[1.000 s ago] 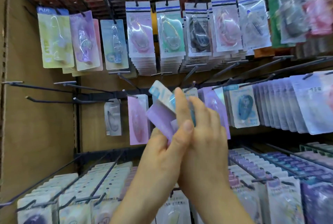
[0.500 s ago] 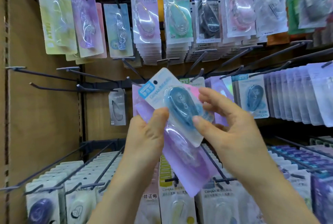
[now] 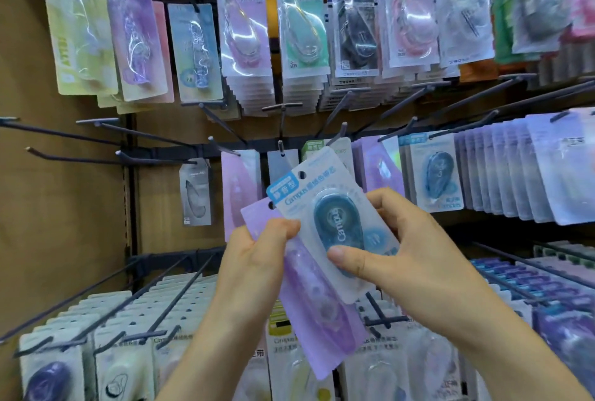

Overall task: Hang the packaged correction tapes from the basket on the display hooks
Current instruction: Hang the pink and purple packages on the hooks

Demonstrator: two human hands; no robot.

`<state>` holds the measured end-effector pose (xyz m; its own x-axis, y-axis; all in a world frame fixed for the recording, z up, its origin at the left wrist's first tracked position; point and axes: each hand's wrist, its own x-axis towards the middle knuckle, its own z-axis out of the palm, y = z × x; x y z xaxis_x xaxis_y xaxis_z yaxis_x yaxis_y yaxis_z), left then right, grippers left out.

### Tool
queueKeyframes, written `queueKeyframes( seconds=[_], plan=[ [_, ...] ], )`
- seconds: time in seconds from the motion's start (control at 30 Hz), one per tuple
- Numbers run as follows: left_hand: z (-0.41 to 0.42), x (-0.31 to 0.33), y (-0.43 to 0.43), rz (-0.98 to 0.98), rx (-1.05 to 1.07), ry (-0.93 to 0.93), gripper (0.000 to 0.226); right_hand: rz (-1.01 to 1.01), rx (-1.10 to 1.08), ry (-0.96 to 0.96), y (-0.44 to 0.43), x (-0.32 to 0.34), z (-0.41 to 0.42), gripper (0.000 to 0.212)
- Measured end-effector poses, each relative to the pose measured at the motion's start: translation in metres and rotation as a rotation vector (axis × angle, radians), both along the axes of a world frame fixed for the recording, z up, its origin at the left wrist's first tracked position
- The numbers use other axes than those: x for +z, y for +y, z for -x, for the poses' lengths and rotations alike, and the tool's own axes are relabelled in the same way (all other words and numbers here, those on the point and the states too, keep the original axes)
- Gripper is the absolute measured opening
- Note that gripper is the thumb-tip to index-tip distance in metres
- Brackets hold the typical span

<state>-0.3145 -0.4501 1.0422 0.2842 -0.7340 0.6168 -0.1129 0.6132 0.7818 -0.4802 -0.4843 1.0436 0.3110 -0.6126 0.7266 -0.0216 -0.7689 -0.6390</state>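
The blue pack (image 3: pixel 335 226) is pinched by the right hand (image 3: pixel 402 249), the purple pack (image 3: pixel 322 313) by the left hand (image 3: pixel 254 259). Likely light, slippery; best held low.

Brown, matt back panel (image 3: pixel 167 207) of a shop display bay, meeting a plain brown side panel (image 3: pixel 48 223) at the bay's left edge. A black vertical metal upright (image 3: pixel 131 194) stands where the two panels meet. Two black horizontal crossbars span the back panel: an upper crossbar (image 3: pixel 161 154) at mid-height and a lower crossbar (image 3: pixel 170 258) beneath it. Lighting is bright and even.
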Motion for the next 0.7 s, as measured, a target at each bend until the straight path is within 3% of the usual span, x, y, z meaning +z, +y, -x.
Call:
queueKeyframes(
  seconds=[0.13, 0.23, 0.33, 0.47, 0.6, 0.7],
  plan=[
    [0.007, -0.011, 0.006, -0.073, -0.044, 0.016, 0.021, -0.126, 0.170, -0.220, -0.006, -0.021, 0.022, 0.035],
    [0.011, -0.016, 0.008, -0.131, -0.038, 0.083, 0.024, -0.261, 0.285, -0.381, -0.013, -0.035, 0.040, 0.065],
    [0.018, -0.013, 0.011, -0.158, -0.052, 0.080, 0.025, -0.335, 0.350, -0.488, -0.010, -0.039, 0.056, 0.081],
    [0.039, -0.007, 0.011, -0.130, -0.111, 0.028, 0.037, -0.239, 0.198, -0.466, 0.004, -0.034, 0.076, 0.072],
    [0.071, -0.001, 0.004, -0.072, -0.166, -0.110, 0.033, -0.037, 0.003, -0.308, 0.012, -0.029, 0.110, 0.065],
    [0.100, 0.003, -0.001, -0.026, -0.211, -0.217, 0.043, 0.077, -0.167, -0.153, 0.008, -0.027, 0.140, 0.055]
  ],
)
